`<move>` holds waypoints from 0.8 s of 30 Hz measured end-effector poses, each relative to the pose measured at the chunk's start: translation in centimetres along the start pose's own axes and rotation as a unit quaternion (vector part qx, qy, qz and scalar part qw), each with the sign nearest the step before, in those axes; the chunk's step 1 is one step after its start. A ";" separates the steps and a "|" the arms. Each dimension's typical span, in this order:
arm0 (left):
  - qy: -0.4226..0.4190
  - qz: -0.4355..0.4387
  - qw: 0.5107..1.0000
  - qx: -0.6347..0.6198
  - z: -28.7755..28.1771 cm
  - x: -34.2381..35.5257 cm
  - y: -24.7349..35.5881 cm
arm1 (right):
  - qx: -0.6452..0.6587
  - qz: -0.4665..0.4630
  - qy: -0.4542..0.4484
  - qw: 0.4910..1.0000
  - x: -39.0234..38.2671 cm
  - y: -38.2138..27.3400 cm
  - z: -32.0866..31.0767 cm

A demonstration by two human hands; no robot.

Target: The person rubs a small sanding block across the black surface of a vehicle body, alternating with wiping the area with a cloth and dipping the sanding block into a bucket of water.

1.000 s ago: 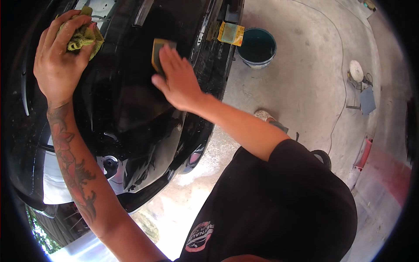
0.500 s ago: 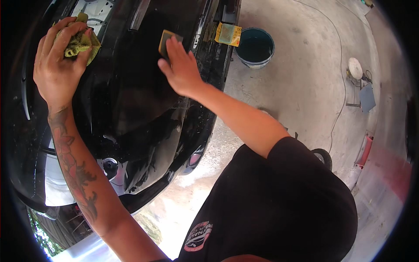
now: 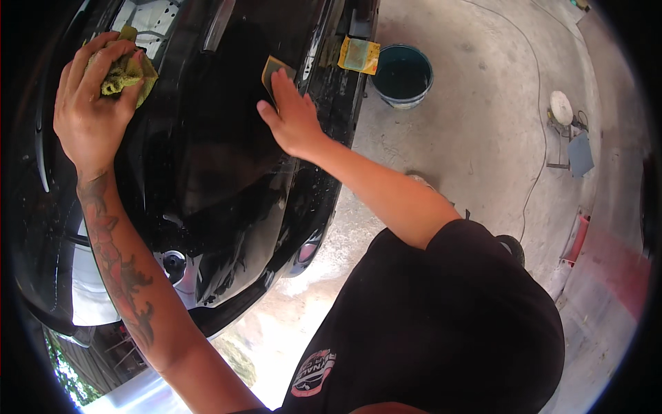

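Note:
My left hand [image 3: 89, 121] is wrapped round a crumpled yellow-green cloth [image 3: 124, 74], resting on the glossy black car body [image 3: 214, 152]. To its right, my right hand [image 3: 298, 123] lies on a piece of sandpaper [image 3: 272, 69] with a tan edge, pressing it against the wet-looking black panel. The fingers cover most of the sandpaper, and the thumb sticks out to the left. Between the two hands a stretch of dark panel shows, with water drops and reflections.
A yellow packet [image 3: 372, 56] with a bluish pad on top sits on the car's right edge. Just beyond stands a bucket [image 3: 403, 105] of dark water on the concrete floor [image 3: 476, 131]. A cable [image 3: 537, 90] runs across the floor; a small stand [image 3: 560, 165] is further right.
My right hand and the sandpaper have slid a little to the right and toward me over the panel. My left hand and the cloth have barely shifted.

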State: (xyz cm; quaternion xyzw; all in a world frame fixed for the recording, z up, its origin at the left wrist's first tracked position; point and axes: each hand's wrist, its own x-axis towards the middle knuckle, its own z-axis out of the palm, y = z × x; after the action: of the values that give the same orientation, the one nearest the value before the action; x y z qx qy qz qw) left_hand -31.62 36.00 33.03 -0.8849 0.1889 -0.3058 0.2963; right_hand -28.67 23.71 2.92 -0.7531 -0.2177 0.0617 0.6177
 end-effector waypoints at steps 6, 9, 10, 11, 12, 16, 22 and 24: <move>0.027 0.027 0.999 -0.005 0.0 0.0 -0.1 | -0.007 -0.026 -0.092 0.995 -4.7 -0.2 1.1; 0.007 0.010 1.000 -0.002 -0.2 0.0 -0.2 | 0.006 0.001 0.004 1.000 0.8 0.7 -0.4; -0.011 -0.002 1.000 0.004 -0.1 0.1 -0.2 | 0.004 0.001 -0.001 1.000 1.0 0.9 -0.8; -0.012 -0.003 1.000 0.005 0.0 0.0 -0.3 | 0.002 0.000 -0.005 1.000 1.2 1.0 -1.0; -0.012 -0.002 1.000 0.006 -0.1 -0.1 -0.4 | -0.005 0.000 -0.037 0.999 0.3 0.8 -0.7; -0.007 0.003 1.000 0.013 -0.1 -0.5 -0.5 | -0.086 -0.046 -0.107 0.990 -4.9 0.3 0.2; 0.024 0.026 0.999 -0.020 0.3 0.5 -0.3 | -0.084 -0.019 0.029 0.996 1.5 1.7 -1.7; 0.012 0.014 1.000 -0.002 -0.9 -0.5 -0.8 | -0.063 -0.012 -0.006 0.998 0.1 0.1 -0.6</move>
State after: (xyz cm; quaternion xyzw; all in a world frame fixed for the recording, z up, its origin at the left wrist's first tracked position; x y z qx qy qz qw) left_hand -32.48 36.48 33.86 -0.8789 0.2054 -0.3119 0.2968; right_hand -28.35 23.15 2.93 -0.7876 -0.2343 0.0450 0.5681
